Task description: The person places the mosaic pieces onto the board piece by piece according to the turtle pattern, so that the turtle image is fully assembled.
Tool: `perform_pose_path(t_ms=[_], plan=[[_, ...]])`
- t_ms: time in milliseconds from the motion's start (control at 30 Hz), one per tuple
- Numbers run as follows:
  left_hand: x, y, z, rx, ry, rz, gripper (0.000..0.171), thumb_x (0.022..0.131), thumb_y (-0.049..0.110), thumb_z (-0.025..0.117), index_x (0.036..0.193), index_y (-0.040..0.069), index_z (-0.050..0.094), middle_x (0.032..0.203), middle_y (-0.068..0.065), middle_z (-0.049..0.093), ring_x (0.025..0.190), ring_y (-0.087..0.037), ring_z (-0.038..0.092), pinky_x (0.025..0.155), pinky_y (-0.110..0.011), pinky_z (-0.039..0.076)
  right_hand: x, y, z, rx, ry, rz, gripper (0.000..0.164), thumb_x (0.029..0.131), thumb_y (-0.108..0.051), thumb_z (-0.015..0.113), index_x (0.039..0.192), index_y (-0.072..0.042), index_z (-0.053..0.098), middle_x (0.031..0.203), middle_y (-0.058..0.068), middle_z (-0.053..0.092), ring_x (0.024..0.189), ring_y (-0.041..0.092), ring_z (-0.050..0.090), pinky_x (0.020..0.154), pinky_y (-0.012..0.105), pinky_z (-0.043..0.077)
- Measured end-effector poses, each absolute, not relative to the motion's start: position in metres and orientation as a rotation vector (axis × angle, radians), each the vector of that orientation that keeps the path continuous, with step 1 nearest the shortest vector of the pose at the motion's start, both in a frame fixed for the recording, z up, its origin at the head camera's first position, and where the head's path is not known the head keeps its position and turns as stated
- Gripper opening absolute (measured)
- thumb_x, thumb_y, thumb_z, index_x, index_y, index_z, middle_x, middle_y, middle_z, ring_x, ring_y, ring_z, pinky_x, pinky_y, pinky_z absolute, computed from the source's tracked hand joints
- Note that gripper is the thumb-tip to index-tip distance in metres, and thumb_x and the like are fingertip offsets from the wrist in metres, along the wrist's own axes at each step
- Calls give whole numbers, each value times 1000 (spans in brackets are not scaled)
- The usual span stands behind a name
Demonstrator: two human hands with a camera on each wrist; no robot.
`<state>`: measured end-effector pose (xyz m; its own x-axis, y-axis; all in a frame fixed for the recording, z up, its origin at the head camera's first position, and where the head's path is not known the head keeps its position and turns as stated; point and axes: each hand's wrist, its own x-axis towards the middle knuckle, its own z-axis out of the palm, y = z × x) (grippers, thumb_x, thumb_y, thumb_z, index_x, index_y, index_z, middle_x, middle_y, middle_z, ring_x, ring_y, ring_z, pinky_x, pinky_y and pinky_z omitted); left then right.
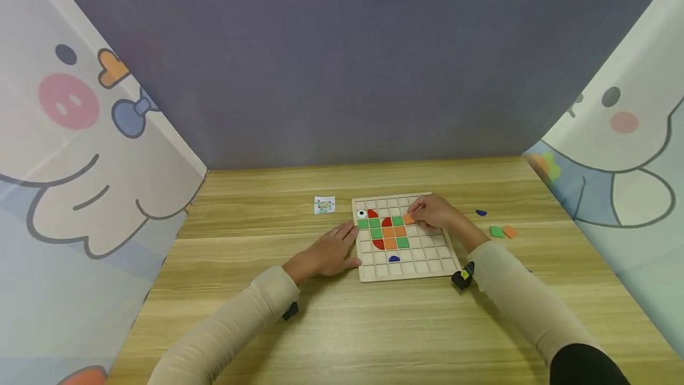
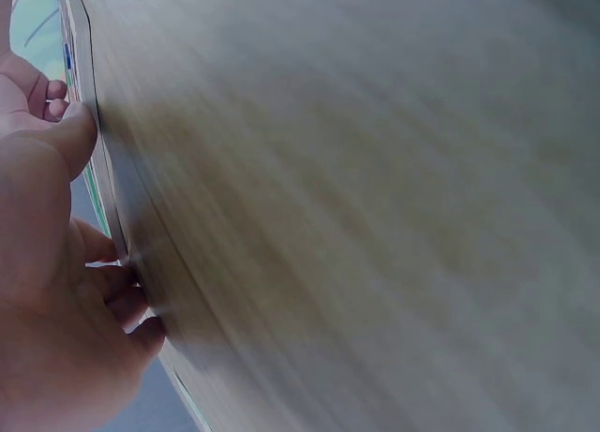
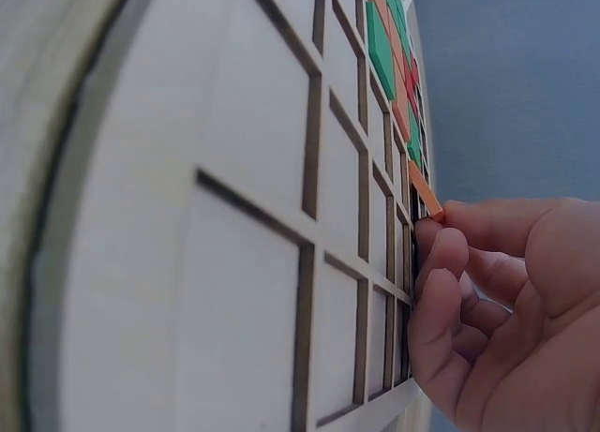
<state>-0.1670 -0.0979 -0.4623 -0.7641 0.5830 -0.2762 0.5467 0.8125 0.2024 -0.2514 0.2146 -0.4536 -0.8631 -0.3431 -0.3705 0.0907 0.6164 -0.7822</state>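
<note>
A wooden grid board (image 1: 422, 267) lies on the table, with green, orange and red tiles in several of its squares and a round eye tile (image 1: 361, 214) at the upper left. My right hand (image 1: 435, 211) pinches an orange square tile (image 3: 427, 190) by one edge. That tile is tilted over a square beside a green tile (image 1: 397, 220). My left hand (image 1: 332, 249) rests at the board's left edge, thumb and fingers spread along it; the left wrist view has the fingertips (image 2: 147, 334) at that edge. A blue half-round piece (image 1: 394, 258) sits low on the board.
A small picture card (image 1: 324, 205) lies left of the board. To the right are a loose green tile (image 1: 496, 232), an orange tile (image 1: 510, 232) and a blue piece (image 1: 481, 212). A grey panel (image 1: 363, 64) stands behind the table, with cartoon-printed walls at both sides.
</note>
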Motion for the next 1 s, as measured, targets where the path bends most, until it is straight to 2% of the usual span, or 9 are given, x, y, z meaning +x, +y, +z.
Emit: perform_pose_path(t_ms=[633, 800, 900, 1000], plan=[[-166, -99, -461, 850, 2666, 174, 85, 104, 55, 49, 163, 3, 17, 171, -14, 15, 160, -30, 15, 129, -45, 22, -249, 215, -455, -187, 2352, -1166, 27, 102, -19, 59, 122, -1, 65, 92, 8, 69, 62, 14, 54, 52, 27, 43], [-166, -99, -461, 845, 2662, 178, 85, 104, 55, 49, 163, 4, 17, 172, -14, 14, 160, -30, 14, 128, -45, 22, -246, 219, -452, -184, 2394, -1152, 31, 102, -20, 60, 125, -1, 65, 97, 10, 66, 70, 17, 58, 61, 29, 52], [-166, -99, -461, 841, 2665, 173, 85, 103, 55, 49, 163, 4, 17, 172, -14, 14, 160, -30, 14, 128, -45, 23, -243, 225, -449, -188, 2426, -1132, 31, 103, -20, 59, 126, 0, 64, 96, 11, 64, 72, 17, 60, 65, 31, 54], [-166, -99, -461, 841, 2665, 167, 85, 103, 55, 49, 163, 4, 17, 172, -14, 14, 160, -30, 14, 128, -45, 23, -240, 234, -447, -196, 2423, -1131, 31, 104, -19, 57, 128, 0, 63, 91, 12, 63, 67, 18, 57, 63, 32, 52]])
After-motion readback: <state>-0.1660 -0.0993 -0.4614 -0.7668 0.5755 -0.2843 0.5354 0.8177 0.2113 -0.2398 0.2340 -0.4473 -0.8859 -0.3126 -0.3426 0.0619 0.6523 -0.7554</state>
